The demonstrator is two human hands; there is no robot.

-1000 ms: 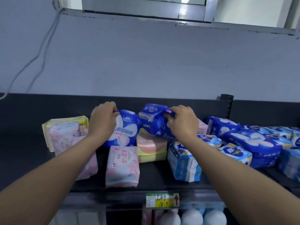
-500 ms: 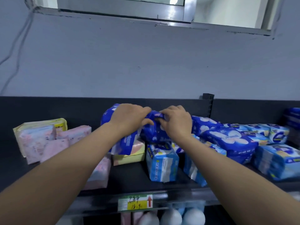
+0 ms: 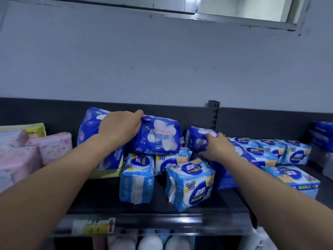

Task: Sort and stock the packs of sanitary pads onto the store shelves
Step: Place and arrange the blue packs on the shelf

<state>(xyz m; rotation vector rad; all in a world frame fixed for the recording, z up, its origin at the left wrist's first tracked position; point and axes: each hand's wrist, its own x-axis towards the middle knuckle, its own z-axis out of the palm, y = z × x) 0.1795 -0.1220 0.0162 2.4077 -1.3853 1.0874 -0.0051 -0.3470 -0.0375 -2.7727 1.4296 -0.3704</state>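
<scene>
- While both arms reach over the shelf point(image 3: 158, 206), the left hand point(image 3: 119, 127) curls its fingers round the top of a dark pack point(image 3: 158, 138), which lies tilted across light-blue packs point(image 3: 137, 177) at mid-shelf.
- A rear pack point(image 3: 89, 127), also dark blue, stands upright behind that wrist; the hand may grip it too, but the view does not settle it.
- The right hand point(image 3: 216, 147) grips the right pack point(image 3: 196, 138), fingers bent over its top, thumb low on its near side.
- This pack sits just right of the dark pack, apart from it, near the upright post point(image 3: 213, 112).
- A row of blue packs point(image 3: 295, 148) runs along the shelf's right side.
- Pink packs point(image 3: 54, 147) and a yellow pack point(image 3: 34, 129) stand at the left.
- A price tag point(image 3: 93, 226) hangs on the front rail.
</scene>
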